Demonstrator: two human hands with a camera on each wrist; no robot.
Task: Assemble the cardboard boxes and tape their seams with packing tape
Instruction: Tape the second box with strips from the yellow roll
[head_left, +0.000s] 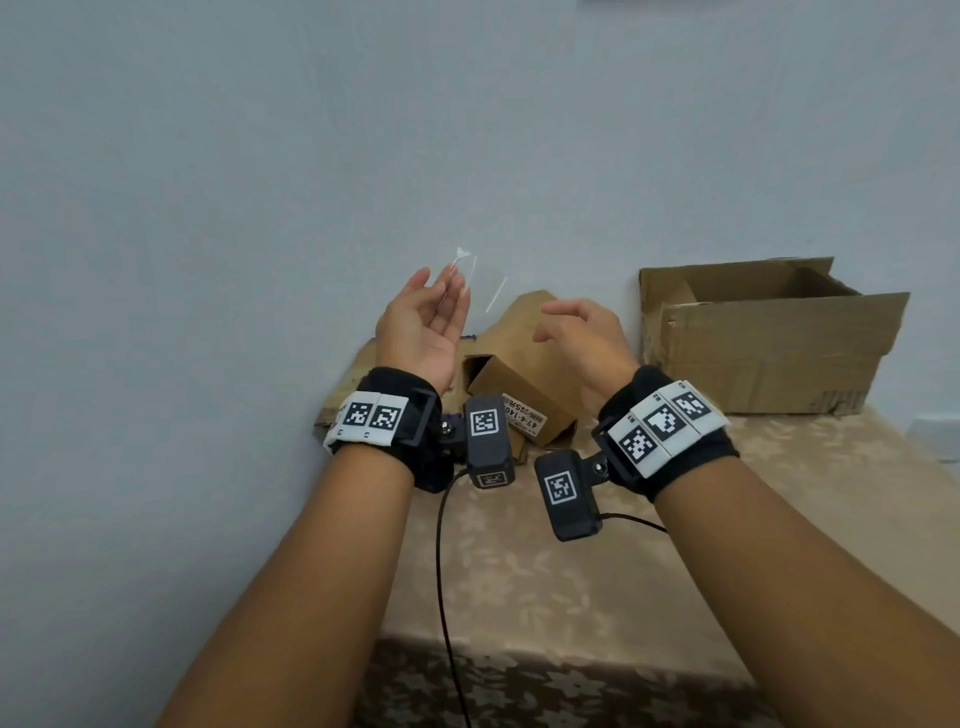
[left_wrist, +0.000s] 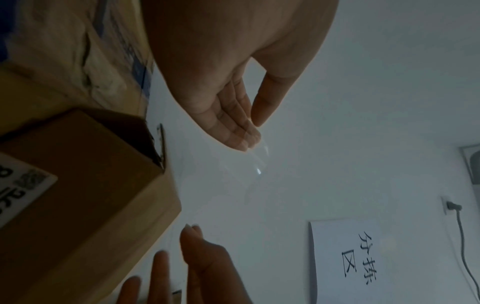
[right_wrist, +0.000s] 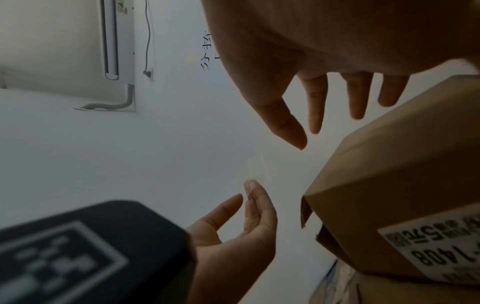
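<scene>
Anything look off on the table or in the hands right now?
Yes. A loose strip of clear packing tape clings to the left hand's fingertips, curling in mid-air, on no seam. The small brown cardboard box lies tipped over, one end gaping. The large open brown cardboard box looks creased and worn.
</scene>
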